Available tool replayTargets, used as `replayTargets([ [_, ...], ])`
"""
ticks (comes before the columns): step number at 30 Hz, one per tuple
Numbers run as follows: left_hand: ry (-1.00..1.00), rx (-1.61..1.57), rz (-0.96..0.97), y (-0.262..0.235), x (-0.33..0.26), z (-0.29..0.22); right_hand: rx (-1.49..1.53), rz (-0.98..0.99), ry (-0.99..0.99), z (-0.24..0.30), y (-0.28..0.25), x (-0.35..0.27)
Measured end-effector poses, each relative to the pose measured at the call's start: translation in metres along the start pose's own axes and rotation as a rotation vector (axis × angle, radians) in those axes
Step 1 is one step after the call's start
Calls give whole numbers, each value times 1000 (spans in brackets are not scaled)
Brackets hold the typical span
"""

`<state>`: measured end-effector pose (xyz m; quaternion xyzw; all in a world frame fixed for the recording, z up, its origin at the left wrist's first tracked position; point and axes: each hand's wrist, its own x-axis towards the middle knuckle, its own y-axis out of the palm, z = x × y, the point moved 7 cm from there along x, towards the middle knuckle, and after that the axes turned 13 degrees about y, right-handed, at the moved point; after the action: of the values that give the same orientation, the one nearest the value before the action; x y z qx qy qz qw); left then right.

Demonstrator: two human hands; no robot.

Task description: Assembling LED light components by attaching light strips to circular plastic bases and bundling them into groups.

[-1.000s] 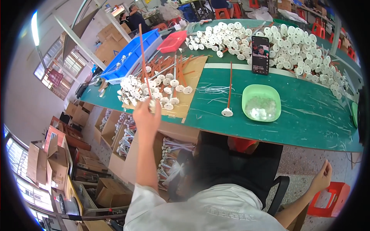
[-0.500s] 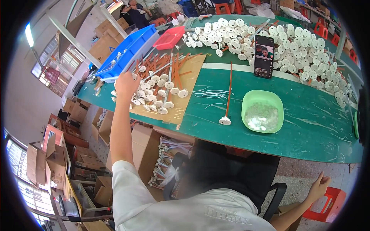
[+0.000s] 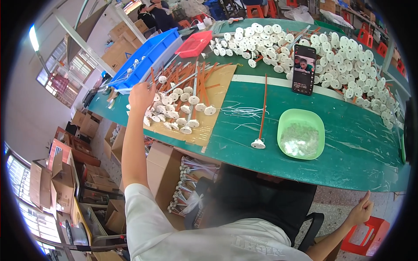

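My left hand (image 3: 141,96) is at the left end of the table, over a pile of white round-headed pieces (image 3: 185,97) with orange-brown strips. Its fingers are curled closed at the pile's edge, and whatever they hold is hidden. A brown strip stands up right beside the fingertips. My right hand (image 3: 361,209) hangs off the table's right front side, curled with the thumb up and nothing visible in it. One single white-headed piece with a long brown strip (image 3: 258,143) lies in the middle, left of a light green bowl (image 3: 322,135) containing small clear bits.
Behind the pile are a blue bin (image 3: 143,58) and a red tray (image 3: 194,45). A phone (image 3: 303,69) stands upright before a large heap of white-headed pieces (image 3: 348,61). Thin white ties (image 3: 244,109) lie mid-table. A red stool (image 3: 365,235) and cardboard boxes (image 3: 163,167) flank me.
The table has shifted slightly down and right in view. My left hand stays at the pile. My right hand has risen slightly, its fingers more curled.
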<state>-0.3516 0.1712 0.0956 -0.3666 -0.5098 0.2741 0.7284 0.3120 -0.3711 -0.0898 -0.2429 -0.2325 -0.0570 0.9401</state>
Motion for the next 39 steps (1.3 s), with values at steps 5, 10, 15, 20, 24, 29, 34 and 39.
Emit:
replayTargets([
  [5, 125, -109, -71, 19, 25, 29, 78, -95, -160, 32, 11, -19],
  [10, 150, 20, 199, 42, 62, 35, 234, 4, -66, 33, 38, -25],
  [15, 252, -147, -97, 3, 55, -19, 345, 104, -133, 89, 51, -30],
  [20, 257, -286, -732, -46, -40, -51, 519, 463, -403, 213, 71, -41],
  [24, -215, -206, -860, 3, -116, 4, 382, 820, -903, 359, 107, -104],
  [29, -366, -448, -799, 54, -127, 9, 355, 1373, -830, 476, 227, -225],
  [34, -300, -456, -746, 53, -113, -1, -113, 1311, -854, 525, 372, -329],
  [39, -293, -507, -708, 56, -118, 2, -111, 1379, -513, 551, 413, -383],
])
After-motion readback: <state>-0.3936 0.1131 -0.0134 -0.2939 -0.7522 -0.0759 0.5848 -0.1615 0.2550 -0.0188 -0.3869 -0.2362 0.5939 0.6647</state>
